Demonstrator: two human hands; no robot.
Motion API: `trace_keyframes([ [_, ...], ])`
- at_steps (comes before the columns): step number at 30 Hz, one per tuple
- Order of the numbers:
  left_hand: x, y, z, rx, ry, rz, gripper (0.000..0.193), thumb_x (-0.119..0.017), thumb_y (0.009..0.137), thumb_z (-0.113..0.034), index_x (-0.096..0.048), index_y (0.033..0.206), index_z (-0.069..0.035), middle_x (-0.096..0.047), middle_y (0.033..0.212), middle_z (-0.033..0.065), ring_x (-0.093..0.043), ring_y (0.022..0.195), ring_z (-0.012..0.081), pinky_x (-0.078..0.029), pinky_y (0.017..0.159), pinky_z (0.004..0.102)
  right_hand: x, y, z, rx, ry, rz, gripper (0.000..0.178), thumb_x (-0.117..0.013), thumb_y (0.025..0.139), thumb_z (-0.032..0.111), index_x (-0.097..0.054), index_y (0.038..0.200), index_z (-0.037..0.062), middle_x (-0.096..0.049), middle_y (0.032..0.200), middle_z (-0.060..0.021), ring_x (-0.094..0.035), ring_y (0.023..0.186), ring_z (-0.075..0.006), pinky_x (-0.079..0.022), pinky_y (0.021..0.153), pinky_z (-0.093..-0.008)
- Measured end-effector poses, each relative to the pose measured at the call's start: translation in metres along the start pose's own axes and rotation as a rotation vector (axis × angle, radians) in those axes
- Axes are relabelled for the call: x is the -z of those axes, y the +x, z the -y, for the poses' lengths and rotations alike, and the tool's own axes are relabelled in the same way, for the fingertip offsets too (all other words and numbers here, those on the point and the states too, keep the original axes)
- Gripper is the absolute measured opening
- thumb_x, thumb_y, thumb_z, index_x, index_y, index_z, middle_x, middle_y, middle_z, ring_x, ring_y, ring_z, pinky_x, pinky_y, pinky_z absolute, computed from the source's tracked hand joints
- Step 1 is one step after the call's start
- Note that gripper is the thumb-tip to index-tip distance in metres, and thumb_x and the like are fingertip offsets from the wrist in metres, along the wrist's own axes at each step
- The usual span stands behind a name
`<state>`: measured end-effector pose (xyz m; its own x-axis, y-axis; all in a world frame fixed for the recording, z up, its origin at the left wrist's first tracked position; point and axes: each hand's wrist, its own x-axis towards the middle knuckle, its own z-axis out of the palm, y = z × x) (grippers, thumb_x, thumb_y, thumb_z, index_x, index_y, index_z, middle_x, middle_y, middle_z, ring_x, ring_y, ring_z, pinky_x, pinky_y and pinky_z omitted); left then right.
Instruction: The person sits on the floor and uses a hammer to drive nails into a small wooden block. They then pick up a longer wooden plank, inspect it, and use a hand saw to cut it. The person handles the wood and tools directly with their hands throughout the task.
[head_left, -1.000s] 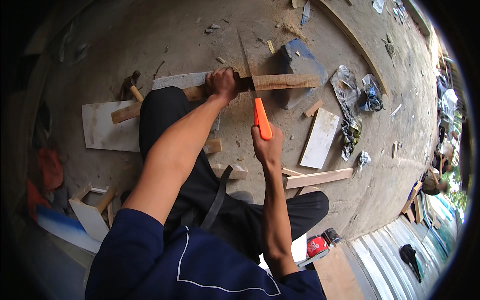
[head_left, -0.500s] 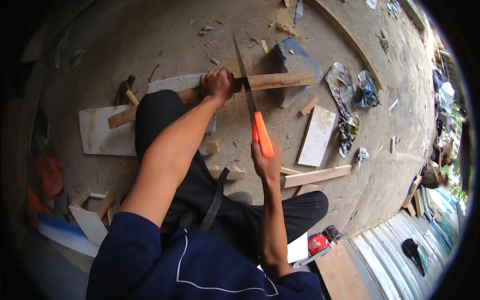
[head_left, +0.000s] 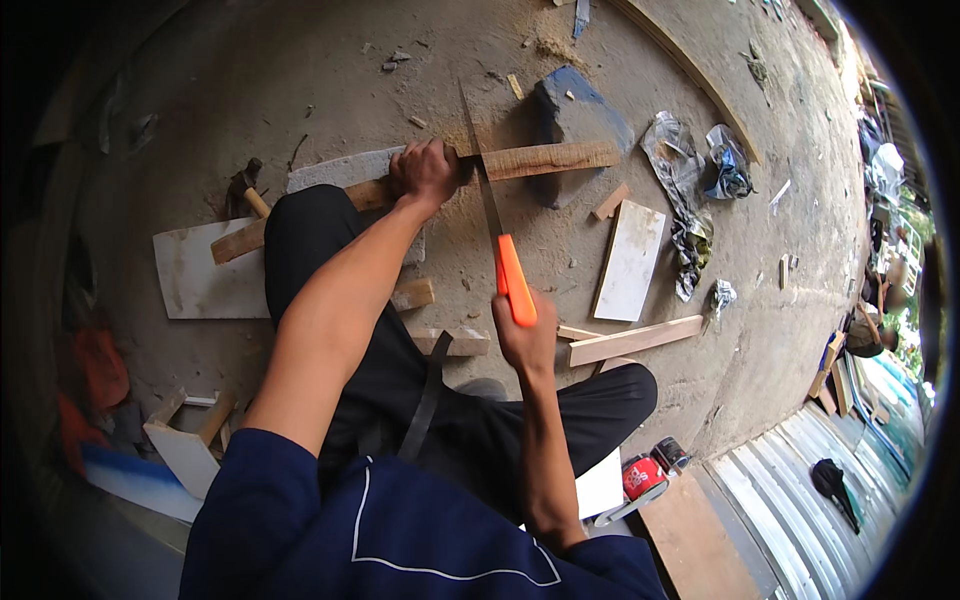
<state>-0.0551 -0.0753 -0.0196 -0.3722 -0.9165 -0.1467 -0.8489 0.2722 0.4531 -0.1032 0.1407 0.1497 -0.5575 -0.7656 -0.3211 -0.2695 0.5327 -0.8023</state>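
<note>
A long wooden board (head_left: 550, 160) lies crosswise in front of me, its right part resting on a blue-grey block (head_left: 580, 110). My left hand (head_left: 428, 176) is closed over the board, just left of the saw blade. My right hand (head_left: 526, 338) grips the orange handle of a handsaw (head_left: 515, 290). The saw's thin blade crosses the board close beside my left hand and points away from me. The board's left part passes over my bent knee or beside it; the leg hides how it is supported there.
A hammer (head_left: 254, 195) and a white panel (head_left: 185, 275) lie at the left. Right of the block are a white board (head_left: 630, 262), wood strips (head_left: 640, 342) and crumpled plastic (head_left: 680, 160). A red-and-black power tool (head_left: 645, 475) stands near my right knee. Sawdust and offcuts lie about.
The saw and my right hand have moved slightly toward me, the blade still across the board. My left hand stays on the board; the whole view has shifted a little.
</note>
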Motion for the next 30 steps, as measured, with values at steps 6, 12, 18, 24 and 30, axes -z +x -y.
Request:
trace_keyframes([
  [6,0.006,-0.003,-0.003,-0.021,-0.041,-0.056,0.028,-0.046,0.087,-0.025,-0.066,0.082,-0.006,-0.067,0.094,0.0135,-0.060,0.095,0.0303,-0.037,0.085,0.0440,0.002,-0.025,-0.023,-0.005,0.045,-0.006,0.019,-0.061,0.078,0.014,-0.055,0.070,-0.0021,-0.052,0.057,-0.0185,-0.052,0.049,-0.0308,-0.041,0.050,-0.0371],
  [12,0.004,-0.003,-0.006,-0.051,-0.002,-0.068,0.030,-0.044,0.086,-0.026,-0.065,0.081,-0.005,-0.067,0.090,0.0169,-0.062,0.091,0.0361,-0.042,0.082,0.0483,-0.002,0.011,-0.014,-0.043,0.062,-0.021,0.019,-0.062,0.078,0.014,-0.056,0.072,-0.0030,-0.052,0.057,-0.0188,-0.054,0.049,-0.0320,-0.041,0.051,-0.0379],
  [18,0.011,-0.004,-0.001,-0.036,0.011,-0.066,0.030,-0.045,0.086,-0.026,-0.066,0.082,-0.005,-0.067,0.094,0.0154,-0.061,0.094,0.0333,-0.040,0.085,0.0455,0.018,-0.061,-0.024,-0.016,0.071,0.020,0.015,-0.063,0.076,0.012,-0.058,0.075,-0.0022,-0.054,0.060,-0.0196,-0.056,0.053,-0.0340,-0.044,0.053,-0.0381],
  [24,0.010,-0.005,-0.017,-0.007,0.053,0.024,0.030,-0.045,0.085,-0.025,-0.066,0.079,-0.004,-0.068,0.093,0.0151,-0.061,0.094,0.0337,-0.040,0.085,0.0464,-0.010,0.026,-0.018,0.030,-0.021,-0.055,0.017,-0.061,0.077,0.014,-0.058,0.074,-0.0020,-0.056,0.062,-0.0196,-0.057,0.055,-0.0362,-0.044,0.053,-0.0392],
  [30,0.009,-0.001,-0.002,-0.040,0.004,-0.086,0.030,-0.045,0.085,-0.025,-0.066,0.080,-0.004,-0.068,0.092,0.0148,-0.061,0.093,0.0336,-0.040,0.085,0.0483,0.024,-0.075,-0.020,-0.066,0.111,0.014,0.015,-0.063,0.077,0.013,-0.058,0.074,-0.0019,-0.055,0.060,-0.0188,-0.058,0.055,-0.0353,-0.044,0.053,-0.0388],
])
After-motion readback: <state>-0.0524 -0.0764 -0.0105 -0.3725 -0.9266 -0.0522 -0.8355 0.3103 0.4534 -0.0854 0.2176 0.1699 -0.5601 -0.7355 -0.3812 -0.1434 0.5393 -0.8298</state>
